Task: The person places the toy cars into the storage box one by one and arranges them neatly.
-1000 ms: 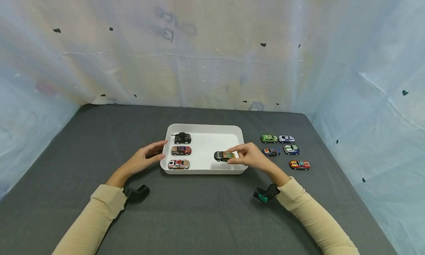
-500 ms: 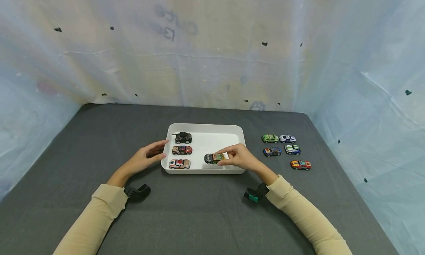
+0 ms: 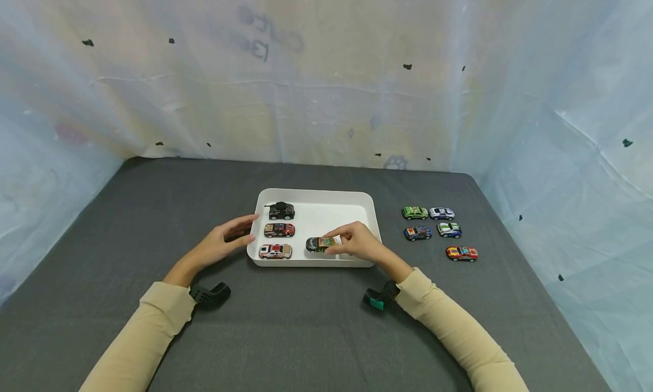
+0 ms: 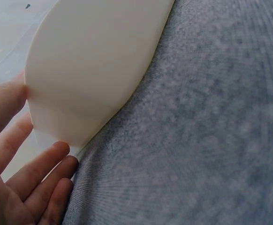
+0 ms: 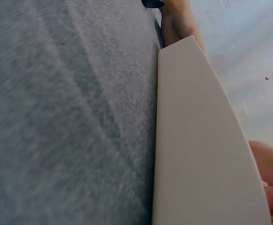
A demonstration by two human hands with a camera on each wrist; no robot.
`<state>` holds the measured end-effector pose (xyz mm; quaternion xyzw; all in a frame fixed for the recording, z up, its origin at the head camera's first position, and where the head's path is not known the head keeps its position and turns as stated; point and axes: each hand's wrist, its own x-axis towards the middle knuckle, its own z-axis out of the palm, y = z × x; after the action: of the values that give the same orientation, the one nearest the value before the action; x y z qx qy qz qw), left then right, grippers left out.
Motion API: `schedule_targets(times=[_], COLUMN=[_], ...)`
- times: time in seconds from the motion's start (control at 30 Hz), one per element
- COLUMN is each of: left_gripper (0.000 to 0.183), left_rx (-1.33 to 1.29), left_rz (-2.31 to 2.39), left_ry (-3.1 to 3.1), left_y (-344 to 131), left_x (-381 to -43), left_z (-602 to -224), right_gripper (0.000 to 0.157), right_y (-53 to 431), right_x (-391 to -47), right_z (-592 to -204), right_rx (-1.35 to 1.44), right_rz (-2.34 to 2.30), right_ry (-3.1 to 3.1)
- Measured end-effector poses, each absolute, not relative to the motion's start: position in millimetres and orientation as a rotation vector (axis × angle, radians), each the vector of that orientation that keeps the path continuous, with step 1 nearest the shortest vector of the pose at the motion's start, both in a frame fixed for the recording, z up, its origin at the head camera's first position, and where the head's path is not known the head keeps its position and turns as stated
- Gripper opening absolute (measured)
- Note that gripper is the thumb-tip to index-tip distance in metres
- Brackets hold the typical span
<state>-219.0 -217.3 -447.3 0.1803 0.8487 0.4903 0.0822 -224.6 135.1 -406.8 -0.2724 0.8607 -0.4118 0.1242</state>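
Right hand [image 3: 359,242] pinches a partly hidden toy car [image 3: 317,245]; spread left hand [image 3: 219,246] touches tray [image 3: 331,212].

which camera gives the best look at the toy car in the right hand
The head view: most of the toy car shows, pinched in the right hand over the white tray. The right wrist view has the tray in the way and shows no car; nor does the left wrist view.
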Motion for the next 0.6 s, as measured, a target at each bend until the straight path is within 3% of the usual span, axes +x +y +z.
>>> schedule_targets(times=[0.6], left_gripper=[0.057], left_rx=[0.537], left_rz=[1.462], left_ry=[2.531], left_y=[-217], left_x=[-219], left_z=[-446], right_gripper=[0.035], right_y=[118], right_x=[-228], right_z=[-411], right_rx=[-0.670], right_rz=[-1.142], right_ry=[2.475])
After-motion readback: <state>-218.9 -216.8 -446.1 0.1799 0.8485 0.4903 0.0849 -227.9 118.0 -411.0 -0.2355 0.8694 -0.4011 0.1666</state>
